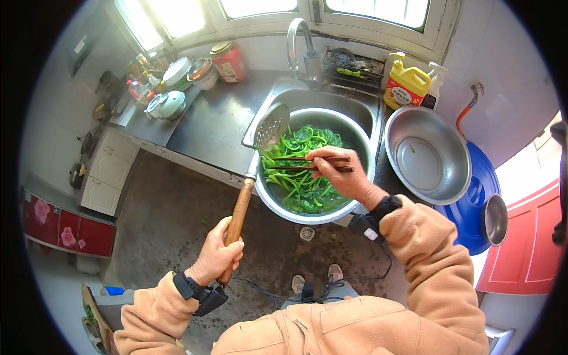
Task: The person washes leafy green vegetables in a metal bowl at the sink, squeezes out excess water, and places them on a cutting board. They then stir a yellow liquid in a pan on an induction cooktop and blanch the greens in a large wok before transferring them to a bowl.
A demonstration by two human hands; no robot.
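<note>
My left hand (218, 251) is wrapped round the wooden handle of a skimmer (271, 128). Its perforated metal head is tilted at the left rim of a large metal basin (362, 190), beside the greens. In my right hand (342, 171) is a pair of dark chopsticks (291, 168), closed on the handle end, with the tips among the leafy greens (307, 188) at the left side of the basin. The greens are long-stemmed and bright green, lying in water. Some stems reach up against the skimmer's edge.
Behind the basin is a steel sink (349, 102) with a curved faucet (309, 59). A wide metal bowl (423, 188) stands to the right, over a blue lid (482, 163). A yellow pump bottle (407, 83) is behind it. Lidded pots (167, 105) and a red jar (228, 62) occupy the left counter.
</note>
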